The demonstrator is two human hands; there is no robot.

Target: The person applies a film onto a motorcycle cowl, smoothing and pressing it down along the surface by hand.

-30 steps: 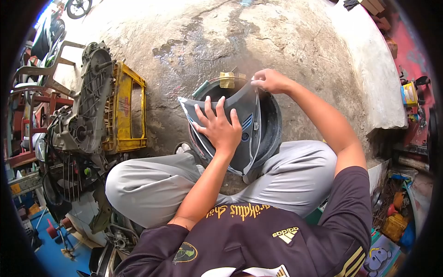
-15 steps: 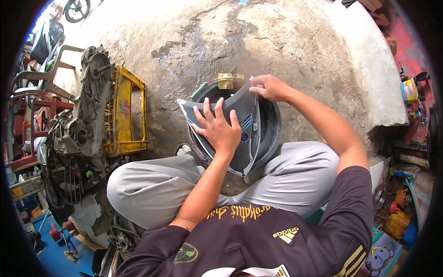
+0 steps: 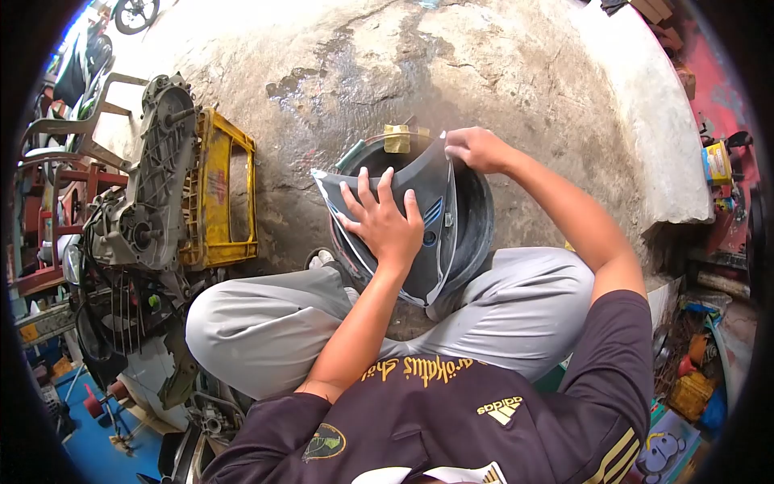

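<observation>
A dark grey motorcycle body panel (image 3: 415, 270) with worn pale edges and blue-marked slots lies over a black round basin (image 3: 476, 218) between my bent legs. My left hand (image 3: 385, 222) rests flat on the panel's middle, fingers spread. At the panel's upper right corner, my right hand (image 3: 477, 151) has its fingers curled and pressed together against the edge. Whatever sits under those fingertips is hidden. On the basin's far rim are a yellowish block (image 3: 397, 139) and a pale teal strip (image 3: 351, 155).
To the left, a metal engine casing (image 3: 161, 177) leans by a yellow plastic crate (image 3: 218, 194). A brown chair (image 3: 97, 121) stands behind them. Wet patches mark the concrete floor (image 3: 516, 81). A pale concrete ledge (image 3: 669, 161) runs along the right, with clutter beyond.
My right hand has shifted very slightly along the panel's upper right corner. My left hand keeps its place on the panel, which has hardly moved.
</observation>
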